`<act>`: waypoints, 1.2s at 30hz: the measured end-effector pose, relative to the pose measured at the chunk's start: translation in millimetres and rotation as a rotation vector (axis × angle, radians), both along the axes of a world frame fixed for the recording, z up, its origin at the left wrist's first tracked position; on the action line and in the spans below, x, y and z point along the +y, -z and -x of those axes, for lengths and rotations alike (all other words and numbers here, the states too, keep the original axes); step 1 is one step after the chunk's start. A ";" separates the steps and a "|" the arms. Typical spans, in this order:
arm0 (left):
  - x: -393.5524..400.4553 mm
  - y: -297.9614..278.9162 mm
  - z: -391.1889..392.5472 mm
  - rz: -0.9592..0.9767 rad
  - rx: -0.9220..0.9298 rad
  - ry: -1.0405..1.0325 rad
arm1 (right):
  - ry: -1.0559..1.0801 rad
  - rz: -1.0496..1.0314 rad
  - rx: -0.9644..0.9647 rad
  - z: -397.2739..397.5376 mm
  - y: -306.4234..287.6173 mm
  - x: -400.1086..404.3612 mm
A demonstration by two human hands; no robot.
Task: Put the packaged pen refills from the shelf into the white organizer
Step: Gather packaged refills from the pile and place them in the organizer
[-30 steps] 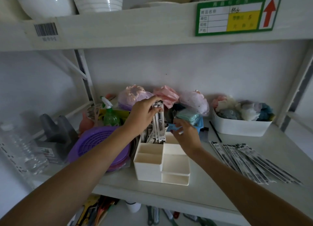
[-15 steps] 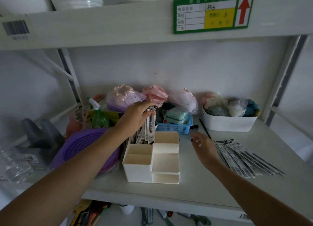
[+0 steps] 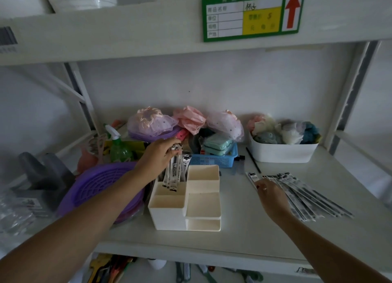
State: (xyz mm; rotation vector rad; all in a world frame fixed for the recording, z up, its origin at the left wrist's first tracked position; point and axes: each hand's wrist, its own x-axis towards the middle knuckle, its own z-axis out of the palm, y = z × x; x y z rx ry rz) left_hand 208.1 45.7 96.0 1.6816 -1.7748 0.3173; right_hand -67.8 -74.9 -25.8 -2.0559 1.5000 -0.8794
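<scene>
White steel shelf point(image 3: 244, 236) carries the white organizer point(image 3: 186, 200) mid-front. Loose packaged pen refills point(image 3: 305, 195) fan toward the right edge, long axes running back-left to front-right. Right hand point(image 3: 271, 195), fingers spread, touches their near ends. Left hand point(image 3: 159, 157) pinches upright refills point(image 3: 174, 172) in the organizer's back-left compartment.

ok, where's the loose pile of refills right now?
In the head view, the pile of packaged refills lies flat on the shelf at right, in front of the white bin and right of the white organizer, with the right hand on its near-left edge.
</scene>
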 end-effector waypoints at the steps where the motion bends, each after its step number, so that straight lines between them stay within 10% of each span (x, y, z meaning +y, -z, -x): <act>1: 0.3 2.3 -1.5 -0.004 0.010 -0.016 | 0.003 -0.003 0.002 -0.3 0.4 0.5; 18: 17.3 75.4 5.0 -0.099 -0.041 -0.295 | 0.031 -0.009 0.068 14.5 7.4 2.9; 36: 27.0 46.0 14.3 0.125 0.120 -0.324 | 0.189 -0.147 0.669 50.1 24.5 -8.3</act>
